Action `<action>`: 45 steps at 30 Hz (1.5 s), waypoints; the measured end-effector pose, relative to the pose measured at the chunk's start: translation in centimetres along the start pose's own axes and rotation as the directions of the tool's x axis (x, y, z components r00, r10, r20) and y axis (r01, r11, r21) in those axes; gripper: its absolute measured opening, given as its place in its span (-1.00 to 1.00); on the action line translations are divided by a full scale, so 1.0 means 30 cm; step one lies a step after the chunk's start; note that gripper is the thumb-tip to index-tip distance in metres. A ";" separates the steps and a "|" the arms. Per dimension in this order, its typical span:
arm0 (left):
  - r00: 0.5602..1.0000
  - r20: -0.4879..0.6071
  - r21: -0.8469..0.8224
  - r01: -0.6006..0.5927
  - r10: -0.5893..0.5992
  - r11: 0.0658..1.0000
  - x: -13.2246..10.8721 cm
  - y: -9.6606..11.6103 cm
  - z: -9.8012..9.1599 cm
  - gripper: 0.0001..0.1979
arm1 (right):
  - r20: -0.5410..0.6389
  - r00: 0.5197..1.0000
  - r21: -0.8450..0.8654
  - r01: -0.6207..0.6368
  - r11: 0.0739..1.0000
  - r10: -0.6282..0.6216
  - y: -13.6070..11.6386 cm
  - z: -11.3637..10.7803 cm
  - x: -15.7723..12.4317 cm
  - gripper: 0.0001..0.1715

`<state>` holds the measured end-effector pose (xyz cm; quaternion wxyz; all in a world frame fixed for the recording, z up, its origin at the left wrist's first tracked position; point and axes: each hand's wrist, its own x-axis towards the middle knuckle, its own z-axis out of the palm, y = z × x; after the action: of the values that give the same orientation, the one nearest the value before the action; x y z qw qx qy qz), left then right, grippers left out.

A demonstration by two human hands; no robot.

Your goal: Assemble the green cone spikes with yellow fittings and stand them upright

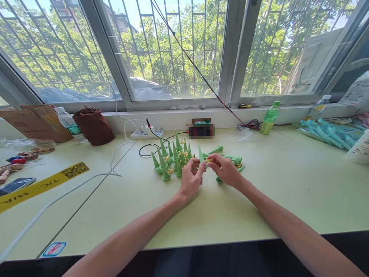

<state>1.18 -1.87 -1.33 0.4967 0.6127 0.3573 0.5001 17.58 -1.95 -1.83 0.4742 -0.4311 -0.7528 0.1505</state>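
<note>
My left hand [192,176] is closed around a green cone-shaped plastic piece [201,154], its pointed tip rising above the fingers. Close against it, my right hand [225,169] pinches a small yellow piece [209,160] at the side of the cone. The fingers cover part of both pieces, so I cannot tell whether they are joined. Left of my hands stands a cluster of similar green cones [163,166] with small yellow parts among them. Behind and beside my right hand lie more green pieces [235,158], several on their sides.
A power strip [147,132], a dark device [201,130] and a green bottle [268,119] stand along the window side. At left are a brown pouch [93,126], a phone [19,185] and a white cable [86,179]. Teal plastic packets [325,132] lie at right.
</note>
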 end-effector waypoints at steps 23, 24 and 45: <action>0.985 0.111 0.220 -0.150 0.128 0.964 -0.012 -0.036 -0.011 -0.71 | -0.058 0.998 -0.090 -0.006 0.996 0.001 -0.014 -0.010 0.002 -0.53; 0.985 0.109 0.232 -0.159 0.137 0.960 -0.013 -0.038 -0.012 -0.71 | -0.057 0.998 -0.089 -0.016 0.996 0.011 -0.014 -0.010 0.002 -0.52; 0.962 0.130 0.305 -0.269 0.240 0.914 -0.022 -0.019 -0.002 -0.77 | -0.080 0.994 -0.080 -0.075 0.994 0.068 -0.002 -0.005 0.001 -0.47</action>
<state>1.00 -2.33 -2.05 0.3370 0.7483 0.3281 0.4679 17.67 -1.98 -1.68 0.4787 -0.4827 -0.7237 0.1192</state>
